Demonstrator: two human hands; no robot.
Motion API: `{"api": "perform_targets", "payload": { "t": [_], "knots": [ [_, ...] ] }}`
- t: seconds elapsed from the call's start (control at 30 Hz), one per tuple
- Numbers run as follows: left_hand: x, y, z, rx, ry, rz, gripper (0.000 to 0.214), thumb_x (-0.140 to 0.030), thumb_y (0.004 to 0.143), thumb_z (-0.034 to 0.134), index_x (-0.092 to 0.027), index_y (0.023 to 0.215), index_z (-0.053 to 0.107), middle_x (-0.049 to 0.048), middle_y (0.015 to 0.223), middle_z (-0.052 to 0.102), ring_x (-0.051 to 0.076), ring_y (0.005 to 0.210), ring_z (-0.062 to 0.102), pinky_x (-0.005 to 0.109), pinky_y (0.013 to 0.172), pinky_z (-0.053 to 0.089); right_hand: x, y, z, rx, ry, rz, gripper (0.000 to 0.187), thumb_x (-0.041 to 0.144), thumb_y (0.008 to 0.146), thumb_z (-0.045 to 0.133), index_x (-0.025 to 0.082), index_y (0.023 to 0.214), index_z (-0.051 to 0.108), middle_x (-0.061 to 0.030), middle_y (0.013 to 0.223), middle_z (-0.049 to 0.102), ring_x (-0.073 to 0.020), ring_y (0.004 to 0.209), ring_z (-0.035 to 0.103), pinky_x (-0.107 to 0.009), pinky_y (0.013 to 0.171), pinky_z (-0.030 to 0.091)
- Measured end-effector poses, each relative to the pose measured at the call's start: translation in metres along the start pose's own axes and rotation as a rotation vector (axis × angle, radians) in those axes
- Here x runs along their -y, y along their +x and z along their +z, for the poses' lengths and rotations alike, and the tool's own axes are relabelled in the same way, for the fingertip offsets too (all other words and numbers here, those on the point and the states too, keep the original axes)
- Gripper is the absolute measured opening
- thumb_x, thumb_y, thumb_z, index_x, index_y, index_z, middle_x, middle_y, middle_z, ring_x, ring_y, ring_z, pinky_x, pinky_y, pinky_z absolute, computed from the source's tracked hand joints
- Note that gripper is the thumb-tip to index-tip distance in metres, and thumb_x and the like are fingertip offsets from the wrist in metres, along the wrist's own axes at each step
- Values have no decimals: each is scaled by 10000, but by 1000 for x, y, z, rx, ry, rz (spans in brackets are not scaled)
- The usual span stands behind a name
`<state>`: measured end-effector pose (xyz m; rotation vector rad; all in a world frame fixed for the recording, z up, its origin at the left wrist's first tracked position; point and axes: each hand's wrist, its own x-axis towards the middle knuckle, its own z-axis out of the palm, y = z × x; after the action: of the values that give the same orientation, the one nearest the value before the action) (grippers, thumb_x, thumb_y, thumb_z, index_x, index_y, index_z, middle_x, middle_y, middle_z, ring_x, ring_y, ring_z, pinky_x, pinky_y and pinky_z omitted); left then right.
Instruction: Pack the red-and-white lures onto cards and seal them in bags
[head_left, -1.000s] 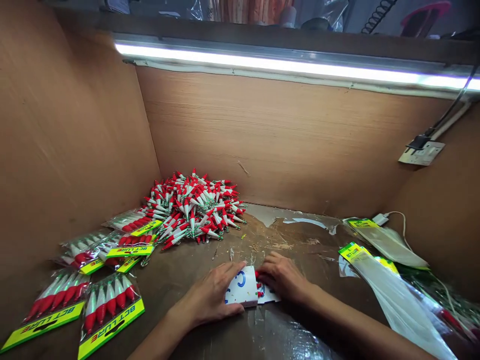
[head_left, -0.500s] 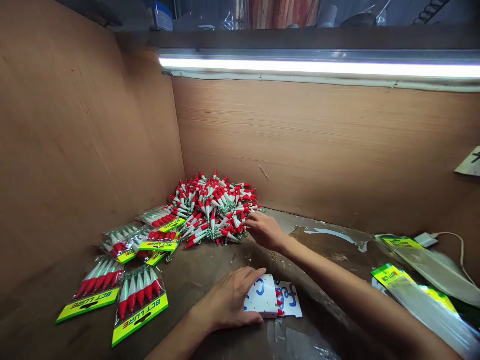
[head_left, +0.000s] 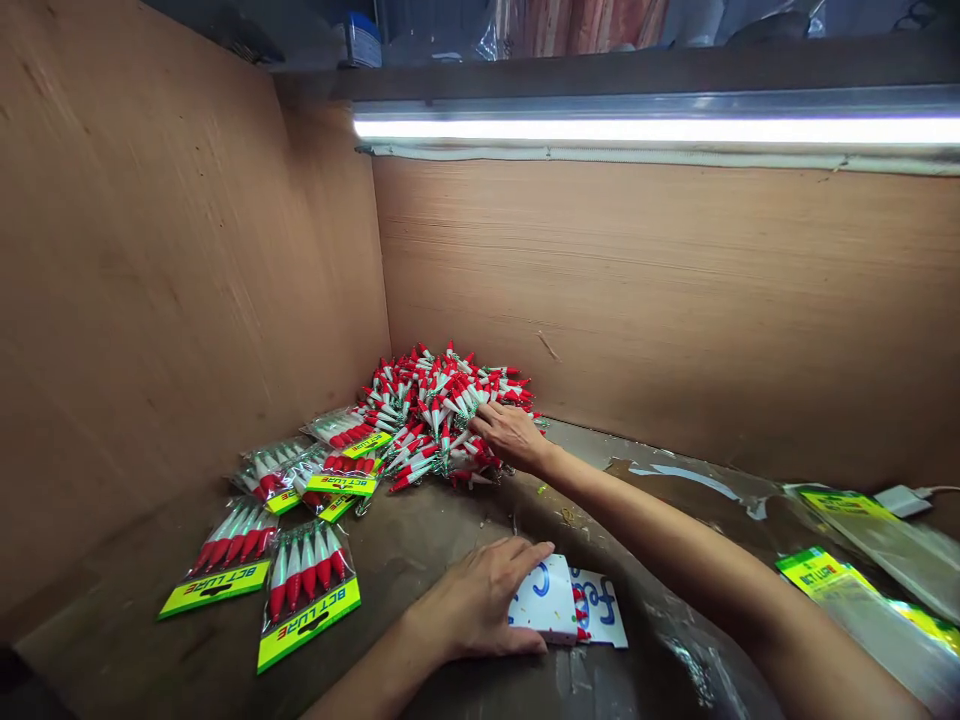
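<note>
My left hand [head_left: 495,598] is closed around the near-left side of a small white folded-card holder [head_left: 553,600] with blue lettering, thumb in front and fingers over the top. Red tips of fishing lures stick out of its right end, over a lettered white flap [head_left: 604,612]. Further back, my right hand [head_left: 510,432] reaches into the heap of red-and-white fishing lures [head_left: 442,400]. Its fingers are curled and pinched on lures at the heap's right side, and the fingertips are partly hidden.
Clear packs of lures with yellow-green header cards [head_left: 309,625] lie at the left, several overlapping. At the right are flat clear bags with yellow-green headers [head_left: 817,570] and a white plug with a cable [head_left: 904,500]. Wooden walls [head_left: 637,280] enclose the table; a tube light [head_left: 637,130] hangs above.
My right hand has moved left and deeper into the lure heap. My left hand stays on the card holder. The whole view has shifted slightly, moving things rightward in the picture.
</note>
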<state>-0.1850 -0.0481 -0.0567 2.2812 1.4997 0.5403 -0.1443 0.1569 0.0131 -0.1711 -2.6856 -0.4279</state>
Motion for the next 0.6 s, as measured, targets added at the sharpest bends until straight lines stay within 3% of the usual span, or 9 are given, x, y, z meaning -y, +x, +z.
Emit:
{"api": "perform_targets", "payload": {
  "t": [0.13,0.23,0.33,0.5,0.6],
  "knots": [
    [-3,0,-2,0,14,-12,961,-561,707,788,-310,1511,326,97,1416,536,339,1249,540,480,1060,447,1,-2,-16,-108,86,141,218,230,1038,414,173,1116,609,-98,1081,593,-186,938,525,-264,768,403],
    [-3,0,-2,-1,23,-20,982,-550,700,798,-313,1518,310,94,1417,538,338,1257,537,478,1063,446,-3,-24,-32,-185,355,285,159,245,994,520,181,1097,622,-81,1084,626,-174,933,560,-254,765,416],
    [1,0,1,-7,19,-24,1027,-538,684,813,-302,1532,284,97,1461,503,335,1303,504,472,1092,422,-9,-73,-48,-84,619,376,146,265,959,572,177,1021,669,-33,919,680,-145,782,579,-241,710,415],
    [7,0,7,-19,10,-37,1059,-495,672,834,-292,1542,264,109,1519,447,339,1344,472,479,1116,396,-10,-184,-69,199,620,502,182,276,924,578,193,986,728,-39,868,704,-163,745,598,-253,670,412],
    [8,2,8,-31,16,-52,1046,-478,676,833,-283,1539,276,119,1493,479,338,1328,489,476,1101,412,-2,-231,-71,283,620,542,175,213,902,573,208,965,737,-44,907,718,-183,796,628,-263,704,434]
  ]
}}
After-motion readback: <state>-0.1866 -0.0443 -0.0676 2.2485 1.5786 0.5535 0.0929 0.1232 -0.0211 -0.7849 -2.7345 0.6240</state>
